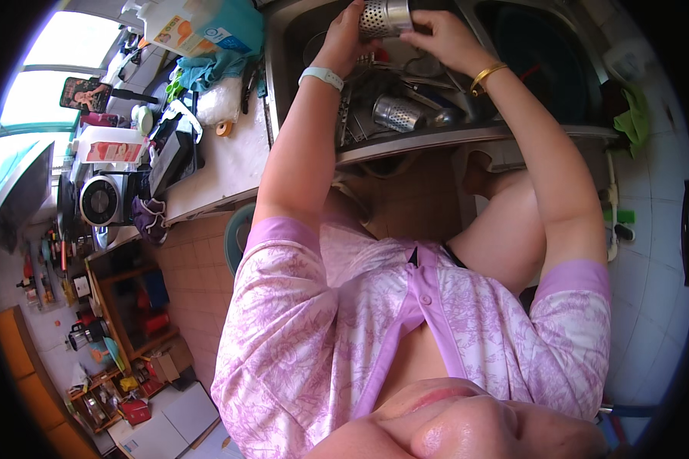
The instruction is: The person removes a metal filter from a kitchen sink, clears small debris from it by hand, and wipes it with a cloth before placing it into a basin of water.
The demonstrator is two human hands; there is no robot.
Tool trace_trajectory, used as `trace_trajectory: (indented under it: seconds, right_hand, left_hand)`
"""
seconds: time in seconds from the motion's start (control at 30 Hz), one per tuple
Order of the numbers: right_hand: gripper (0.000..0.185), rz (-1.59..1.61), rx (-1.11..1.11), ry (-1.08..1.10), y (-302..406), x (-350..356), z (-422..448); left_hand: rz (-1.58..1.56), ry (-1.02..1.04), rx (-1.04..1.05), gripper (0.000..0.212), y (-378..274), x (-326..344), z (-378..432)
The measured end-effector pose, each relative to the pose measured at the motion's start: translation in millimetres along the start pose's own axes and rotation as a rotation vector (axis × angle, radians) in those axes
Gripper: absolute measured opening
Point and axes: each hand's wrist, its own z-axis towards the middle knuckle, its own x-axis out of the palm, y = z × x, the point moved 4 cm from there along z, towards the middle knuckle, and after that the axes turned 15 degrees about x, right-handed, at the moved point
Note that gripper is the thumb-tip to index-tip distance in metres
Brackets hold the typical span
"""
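Over the left bowl of a stainless steel sink (pixel 390 150), both my hands hold a perforated metal cylinder (pixel 379 18), tilted on its side. My left hand (pixel 347 41) grips its left end. At the right end, the thumb and fingers of my right hand (pixel 449 39) pinch the rim. A second perforated metal cylinder (pixel 399 113) lies in the sink below, touching neither hand. Around it are a rounded metal piece (pixel 445 117), a dark-handled utensil (pixel 428 96) and several other metal utensils, partly in shadow.
The right sink bowl holds a dark blue basin (pixel 537 69). Large bottles (pixel 229 26), a blue cloth (pixel 212 70), a plastic bag (pixel 221 102) and a tape roll (pixel 224 128) stand or lie on the left counter (pixel 238 155). A green cloth (pixel 631 120) hangs at the right.
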Motion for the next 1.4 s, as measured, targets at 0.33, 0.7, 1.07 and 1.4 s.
trace_trajectory:
  seconds: [0.33, 0.7, 1.07, 1.4]
  right_hand:
    - [0.014, 0.585, 0.157, 0.097, 12.6, -29.0, 5.8]
    - [0.015, 0.442, 0.125, -0.403, 9.3, -52.8, 7.2]
    - [0.014, -0.08, -0.38, -0.316, 68.4, -5.2, -23.9]
    - [0.012, -0.222, -0.388, -0.595, 66.5, -10.0, -13.9]
  left_hand:
    - [-0.019, 0.354, 0.045, 0.058, -16.5, 25.6, -16.1]
    - [-0.153, 0.148, -0.012, 0.058, -10.8, 26.5, -14.8]
    - [-0.434, 0.224, -0.065, 0.044, 13.8, 17.8, -8.0]
    - [-0.524, 0.051, 0.007, 0.039, -3.3, 32.0, -9.3]
